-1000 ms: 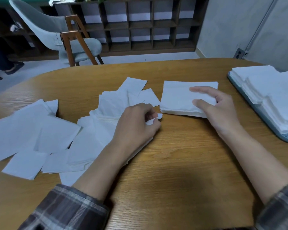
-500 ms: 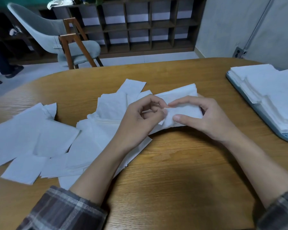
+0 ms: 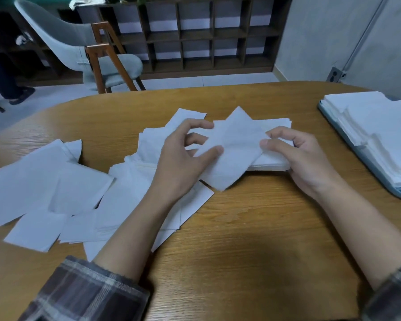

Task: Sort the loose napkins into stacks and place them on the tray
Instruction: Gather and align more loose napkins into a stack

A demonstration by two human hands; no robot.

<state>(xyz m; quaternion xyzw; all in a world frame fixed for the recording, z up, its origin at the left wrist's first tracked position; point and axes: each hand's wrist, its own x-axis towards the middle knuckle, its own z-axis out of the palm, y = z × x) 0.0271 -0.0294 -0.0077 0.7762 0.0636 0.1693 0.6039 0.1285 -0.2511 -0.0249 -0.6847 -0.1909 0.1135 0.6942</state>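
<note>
Oval wooden table with light-brown grain is seen from the head view, filling the lower frame. Behind it a pale tiled floor is shown, with a dark wooden cubby shelf along the back wall. A grey shell chair with brown wooden legs is placed just beyond the table's far-left edge. A grey wall with a socket plate and a thin conduit is seen at right. A dark trouser leg and shoe are visible at far left.

Loose white napkins are scattered and overlapped across the table's left half. A squared stack of napkins lies at table centre, partly covered. A single white paper napkin is held over that stack, turned diamond-wise. Its left edge is pinched by the left hand, thumb on top, index at the upper edge, other fingers curled beneath. Its right edge is pinched by the right hand between thumb and index; remaining fingers are curled near the stack, contact not clear.

A blue-grey plastic tray sits at the table's right edge, well apart from the hands. Stacked napkins are piled on it in overlapping layers. Plaid sleeves are seen at the bottom corners.
</note>
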